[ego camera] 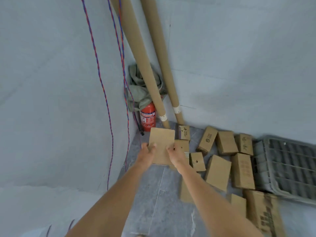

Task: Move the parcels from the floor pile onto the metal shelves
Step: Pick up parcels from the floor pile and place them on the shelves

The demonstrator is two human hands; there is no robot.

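**Parcel held in both hands, corner of room, floor pile at 3 o'clock**

Item 1: flat brown cardboard parcel (161, 145); plain face towards the camera; held over the floor near the wall corner, just in front of the tube bases; whether its lower edge touches the floor cannot be told.

Item 2: left hand (148, 148); fingers curled round the parcel's 9 o'clock edge, gripping it.

Item 3: right hand (173, 151); fingers curled on the parcel's 3 o'clock edge, gripping it; both forearms bare and stretched forward.

Item 4: floor pile (227, 161); brown cardboard boxes of several sizes lying scattered on the grey tiled floor (153, 194), at 3 o'clock of the held parcel; some printed with dark marks, print blurred; nearest box just beside the right hand.

Item 5: grey grid rack (287, 165); lying flat at 3 o'clock of the pile, against the wall; blurred.

Item 6: two long cardboard tubes (150, 71); leaning into the corner at 12 o'clock, each with a white band near its base.

Item 7: red fire extinguisher (147, 118); upright in the corner at 11 o'clock of the parcel; grey-green cloth (138, 89) bunched above it.

Item 8: red-and-blue twisted cords (100, 79); hanging down the wall at 10 o'clock.
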